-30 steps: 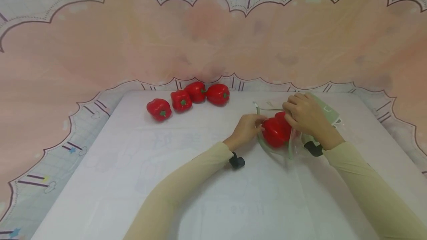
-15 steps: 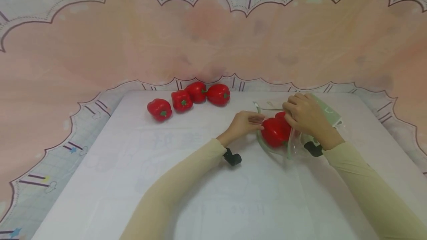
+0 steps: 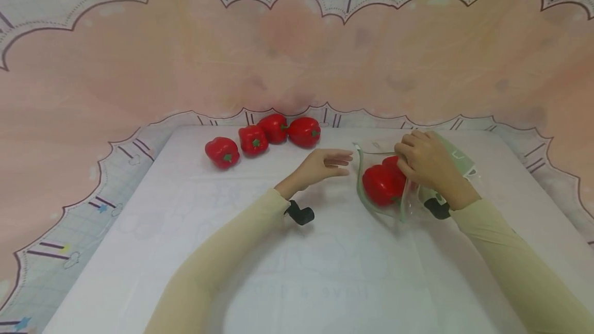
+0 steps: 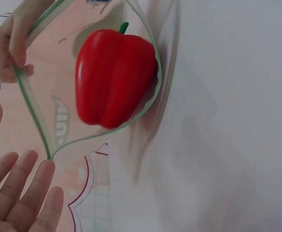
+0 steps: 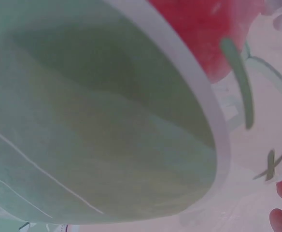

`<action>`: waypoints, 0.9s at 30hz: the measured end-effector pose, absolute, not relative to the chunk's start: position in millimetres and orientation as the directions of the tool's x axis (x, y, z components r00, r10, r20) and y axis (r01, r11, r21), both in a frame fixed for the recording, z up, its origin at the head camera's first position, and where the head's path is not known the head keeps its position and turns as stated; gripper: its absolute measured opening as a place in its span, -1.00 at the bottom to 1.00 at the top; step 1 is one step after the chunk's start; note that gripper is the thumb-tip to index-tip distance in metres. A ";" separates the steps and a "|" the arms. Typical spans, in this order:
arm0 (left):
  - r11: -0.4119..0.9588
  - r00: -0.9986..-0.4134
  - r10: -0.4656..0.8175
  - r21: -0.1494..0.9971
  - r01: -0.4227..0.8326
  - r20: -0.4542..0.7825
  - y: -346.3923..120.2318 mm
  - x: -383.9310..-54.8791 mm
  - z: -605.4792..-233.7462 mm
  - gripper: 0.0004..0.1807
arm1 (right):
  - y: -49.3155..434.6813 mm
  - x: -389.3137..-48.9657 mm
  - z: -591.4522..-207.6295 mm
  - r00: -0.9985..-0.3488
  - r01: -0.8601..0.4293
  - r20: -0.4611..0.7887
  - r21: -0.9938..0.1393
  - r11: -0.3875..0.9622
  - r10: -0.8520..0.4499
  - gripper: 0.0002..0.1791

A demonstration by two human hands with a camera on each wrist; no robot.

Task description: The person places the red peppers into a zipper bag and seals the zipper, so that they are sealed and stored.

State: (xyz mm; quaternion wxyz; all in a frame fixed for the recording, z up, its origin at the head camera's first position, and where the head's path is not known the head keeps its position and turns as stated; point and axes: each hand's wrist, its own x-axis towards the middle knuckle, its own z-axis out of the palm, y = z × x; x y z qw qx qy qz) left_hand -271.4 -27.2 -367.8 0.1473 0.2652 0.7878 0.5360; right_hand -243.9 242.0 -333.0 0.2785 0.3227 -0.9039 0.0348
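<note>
A clear plastic bag (image 3: 360, 189) with a green-edged mouth lies on its side at the right of the table, its mouth spread and facing left. Just inside sits a red bell pepper (image 3: 381, 184), its green stem showing in the left wrist view; more red shows behind it in the head view. My right hand (image 3: 426, 163) grips the bag's upper edge, the fingers curled over it. To the left of the mouth, my left hand (image 3: 321, 165) hovers with fingers extended and nothing in them. In the right wrist view, the bag's green print (image 5: 102, 116) fills most of the picture.
Several more red bell peppers (image 3: 252, 140) lie at the back left of the white table (image 3: 287, 272). Behind the table hangs a peach-coloured patterned cloth (image 3: 232, 61). A black wrist camera (image 3: 300, 213) hangs below the left wrist.
My left hand has let go of the pepper at the bag's mouth and drawn back to the left, its fingers opening. The right hand and the bag have stayed almost still.
</note>
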 end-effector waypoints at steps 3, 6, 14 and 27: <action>0.305 -0.819 0.572 0.916 0.260 0.042 -38.3 -271.7 -362.6 -0.41 | 242.5 -244.2 -333.5 -0.633 -0.604 0.532 0.115 0.789 -0.563 -0.84; 0.308 -0.821 0.569 0.913 0.268 0.049 -51.1 -272.6 -356.2 -0.40 | 243.2 -244.6 -334.0 -0.629 -0.607 0.535 0.115 0.786 -0.564 -0.84; 0.311 -0.835 0.546 0.908 0.282 0.072 -92.5 -275.2 -335.0 -0.39 | 244.4 -244.6 -333.6 -0.624 -0.611 0.538 0.115 0.783 -0.566 -0.84; 0.358 -0.865 0.498 0.892 0.277 0.069 -157.2 -270.0 -300.0 -0.37 | 245.6 -244.2 -331.9 -0.630 -0.608 0.531 0.117 0.786 -0.566 -0.84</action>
